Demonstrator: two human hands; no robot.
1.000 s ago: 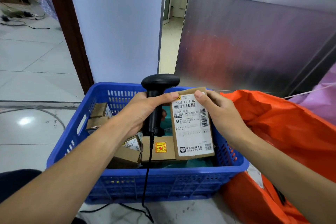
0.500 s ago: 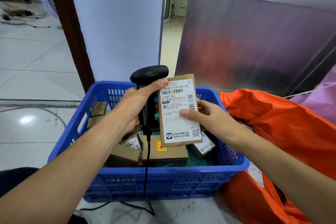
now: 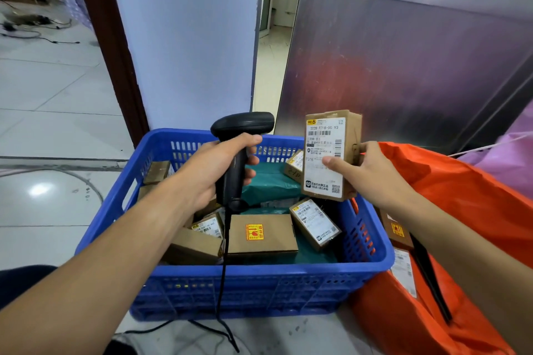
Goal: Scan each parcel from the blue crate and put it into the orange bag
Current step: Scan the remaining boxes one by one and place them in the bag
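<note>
Your left hand (image 3: 210, 170) grips the black scanner (image 3: 242, 127) by its handle. The fingers (image 3: 250, 156) curl round the handle and the thumb lies just under the scanner's head. The scanner stands upright above the blue crate (image 3: 259, 271), and its cable (image 3: 222, 282) hangs over the crate's near wall to the floor.

Your right hand (image 3: 372, 173) pinches the brown parcel (image 3: 326, 153) and holds it upright. The thumb presses on the white label at the front; the other fingers sit behind the box, mostly hidden. The parcel is in the air over the right side of the crate, to the right of the scanner and apart from it, near the open mouth of the orange bag (image 3: 476, 210).

In the crate lie more cardboard boxes, among them a sticker box (image 3: 261, 235) with a red and yellow mark and a labelled box (image 3: 314, 222) beside it, on top of a teal mailer (image 3: 271, 181). A bagged box (image 3: 396, 230) shows inside the orange bag.
</note>
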